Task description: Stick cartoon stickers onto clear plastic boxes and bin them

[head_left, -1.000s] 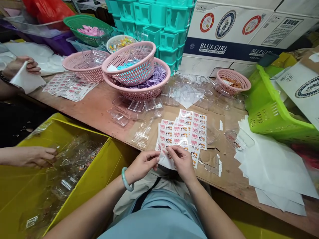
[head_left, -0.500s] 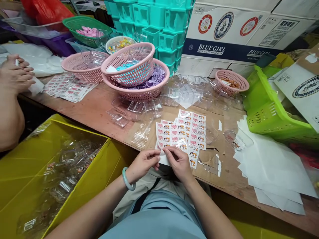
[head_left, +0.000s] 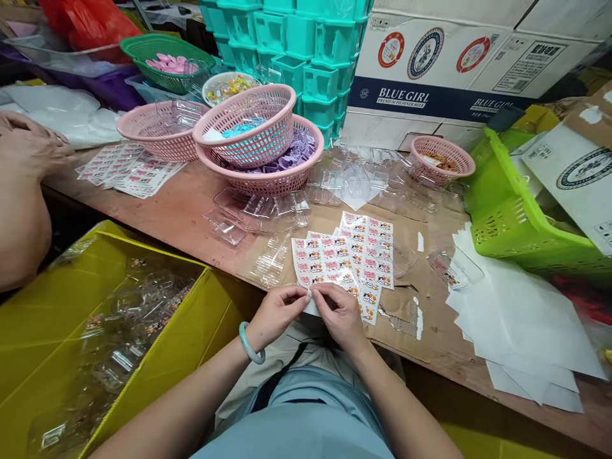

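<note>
2 hands meet at the near edge of a worn reddish wooden bench: my left hand and right hand both pinch narrowly on the bottom edge of a glossy sticker sheet, which lies at 12 o'clock from my fingers, half on the wood. More sticker sheets overlap it at 1 o'clock. Thin clear plastic shells litter the surface beyond. At 11 o'clock, 3 pink latticed baskets sit stacked and crowded. Behind them rise teal crates and a printed cardboard carton. White backing papers lie flat at 3 o'clock under a lime basket. At 8 o'clock a yellow box holds clear shells. Another person's hand rests at 10 o'clock.
</note>
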Tool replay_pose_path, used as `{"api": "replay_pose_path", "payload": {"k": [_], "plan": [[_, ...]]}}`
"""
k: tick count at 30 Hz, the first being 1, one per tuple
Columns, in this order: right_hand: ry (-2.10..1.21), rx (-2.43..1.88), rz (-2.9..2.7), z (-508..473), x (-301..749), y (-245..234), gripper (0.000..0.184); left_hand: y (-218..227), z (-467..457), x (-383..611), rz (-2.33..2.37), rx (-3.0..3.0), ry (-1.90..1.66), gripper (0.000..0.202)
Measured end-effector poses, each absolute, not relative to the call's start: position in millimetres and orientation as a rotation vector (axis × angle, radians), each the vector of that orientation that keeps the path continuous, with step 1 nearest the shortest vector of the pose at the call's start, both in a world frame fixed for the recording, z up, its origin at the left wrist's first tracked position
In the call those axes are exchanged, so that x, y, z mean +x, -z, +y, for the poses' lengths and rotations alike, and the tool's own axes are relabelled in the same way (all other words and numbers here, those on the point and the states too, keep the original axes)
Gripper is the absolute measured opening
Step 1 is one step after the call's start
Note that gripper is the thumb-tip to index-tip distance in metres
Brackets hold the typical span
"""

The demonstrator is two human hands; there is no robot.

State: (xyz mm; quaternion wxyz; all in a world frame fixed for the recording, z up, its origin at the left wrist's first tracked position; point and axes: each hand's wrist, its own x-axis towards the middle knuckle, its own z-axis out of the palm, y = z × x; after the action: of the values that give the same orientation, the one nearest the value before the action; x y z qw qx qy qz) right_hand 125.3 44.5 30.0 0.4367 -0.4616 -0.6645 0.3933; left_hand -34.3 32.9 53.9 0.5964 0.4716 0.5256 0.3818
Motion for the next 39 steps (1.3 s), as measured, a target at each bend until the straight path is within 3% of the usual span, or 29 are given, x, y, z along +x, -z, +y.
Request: {"api": "replay_pose_path", "payload": {"k": [5,11,18,23,28,31,33,36,39], "plan": [[-1.145,-1.283,-1.322,51,126,-31,0.023,-55,32,-32,1.25,0.94,-0.891,0.028],[-1.09,-1.081,-1.747,54,131,-31,0.019,-55,33,-34,1.251,1.021,-0.942,0.024],[-1.038,-1.128,-1.572,48,125,-30,0.013,-50,35,-31,1.258,1.238,-0.956,0.02],[-1.281,-1.237,-1.176,56,123,-32,0.016,-47,37,-29,1.263,1.176,-0.91,0.018],[-1.441,-1.06,-0.504,79,138,-37,0.023,-40,25,-38,1.317,1.09,-0.872,0.019],[-1.188,-1.039,-0.488,84,150,-46,0.022,-49,12,-43,1.574,1.291,-1.059,0.035],[-0.896,-1.109,-0.788,77,153,-52,0.019,-63,8,-40,1.653,1.415,-1.191,0.039],[-0.56,-1.162,-1.492,59,151,-58,0.023,-82,15,-23,1.325,1.221,-1.12,0.029],[-0.42,-1.149,-1.877,42,147,-57,0.038,-85,31,-2,1.003,0.774,-1.025,0.031]]}}
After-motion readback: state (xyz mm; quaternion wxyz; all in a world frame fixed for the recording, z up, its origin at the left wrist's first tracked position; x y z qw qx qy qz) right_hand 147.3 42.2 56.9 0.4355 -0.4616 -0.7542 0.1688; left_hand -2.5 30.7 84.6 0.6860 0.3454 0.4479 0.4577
